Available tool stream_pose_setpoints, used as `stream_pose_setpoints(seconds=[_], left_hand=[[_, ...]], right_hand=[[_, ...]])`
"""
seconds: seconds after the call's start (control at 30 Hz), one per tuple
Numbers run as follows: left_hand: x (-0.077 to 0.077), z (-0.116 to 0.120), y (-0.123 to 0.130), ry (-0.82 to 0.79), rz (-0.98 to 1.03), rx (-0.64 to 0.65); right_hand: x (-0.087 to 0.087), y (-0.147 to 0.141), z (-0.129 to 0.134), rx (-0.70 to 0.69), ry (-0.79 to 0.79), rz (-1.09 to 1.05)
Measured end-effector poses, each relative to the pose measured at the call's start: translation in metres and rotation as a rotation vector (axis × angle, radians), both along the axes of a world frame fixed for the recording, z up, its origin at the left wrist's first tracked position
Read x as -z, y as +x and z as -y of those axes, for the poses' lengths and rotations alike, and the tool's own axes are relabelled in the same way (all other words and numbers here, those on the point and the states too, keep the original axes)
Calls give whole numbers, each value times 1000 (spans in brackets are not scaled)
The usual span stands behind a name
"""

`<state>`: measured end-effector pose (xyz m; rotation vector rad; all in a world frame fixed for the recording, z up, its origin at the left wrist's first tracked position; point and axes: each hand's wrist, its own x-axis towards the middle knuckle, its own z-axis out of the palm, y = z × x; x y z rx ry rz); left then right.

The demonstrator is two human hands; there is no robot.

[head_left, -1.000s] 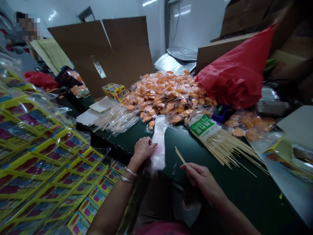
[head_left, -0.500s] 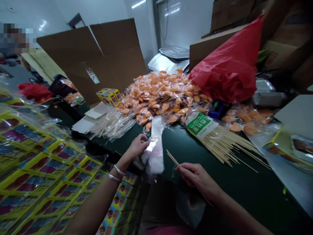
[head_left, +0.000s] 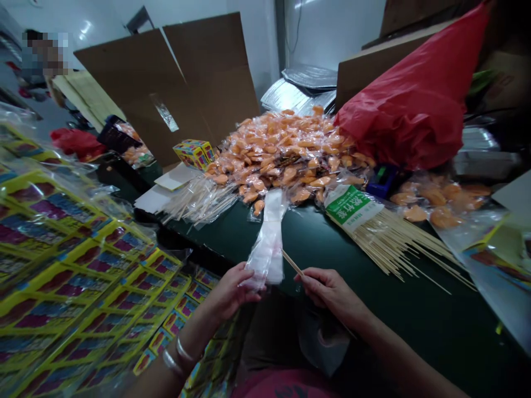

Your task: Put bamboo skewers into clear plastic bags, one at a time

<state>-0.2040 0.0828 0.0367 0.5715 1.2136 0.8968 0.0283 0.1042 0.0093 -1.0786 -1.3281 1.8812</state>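
Observation:
On the dark green tabletop lies a stack of clear plastic bags (head_left: pixel 271 232), spread toward me. My left hand (head_left: pixel 232 293) is at its near end, with a bag's loose edge between thumb and fingers. My right hand (head_left: pixel 332 290) is closed round thin bamboo skewers (head_left: pixel 292 262), whose tips point up and left beside the bags. To the right rests an open pack of bamboo skewers (head_left: pixel 384 237) with a green and white label. Behind the bags rises a heap of orange pieces in clear wrappers (head_left: pixel 282 160).
Yellow printed boxes (head_left: pixel 74 265) in plastic are stacked at left. Wrapped sticks (head_left: pixel 199 202) lie left of the bags. A cardboard sheet (head_left: pixel 178 88) stands behind, and a red plastic bag (head_left: pixel 415 110) bulges at back right. A person (head_left: pixel 45 55) is far left.
My left hand has moved down toward me along the bag stack and taken its near edge. My right hand still holds the skewers. The view has shifted slightly.

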Motion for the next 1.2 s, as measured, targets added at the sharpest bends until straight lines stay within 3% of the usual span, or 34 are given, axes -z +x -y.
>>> stream_pose_setpoints(seconds=[0.2, 0.37, 0.53, 0.67, 0.73, 0.9, 1.0, 1.13, 1.2], left_hand=[[20, 1, -11, 213, -395, -173], [33, -18, -20, 285, -570, -52], [29, -23, -19, 525, -1039, 83], [36, -17, -17, 510, -975, 81], [43, -14, -19, 480, -892, 52], [52, -12, -22, 414, -856, 5], [44, -9, -18, 489, -940, -51], [28, -3, -7, 705, -1099, -173], [24, -1, -3, 731, -1068, -219]], right_hand=[[0, -4, 2, -5, 20, 34], [1, -7, 4, -52, 99, 87], [-2, -16, -1, -84, 422, 301], [-7, -39, -21, -182, 802, 658], [-7, -53, -36, -217, 887, 818], [-1, -77, -66, -198, 931, 973], [3, -80, -73, -192, 942, 1005], [8, -77, -75, -204, 934, 989], [10, -76, -75, -210, 931, 977]])
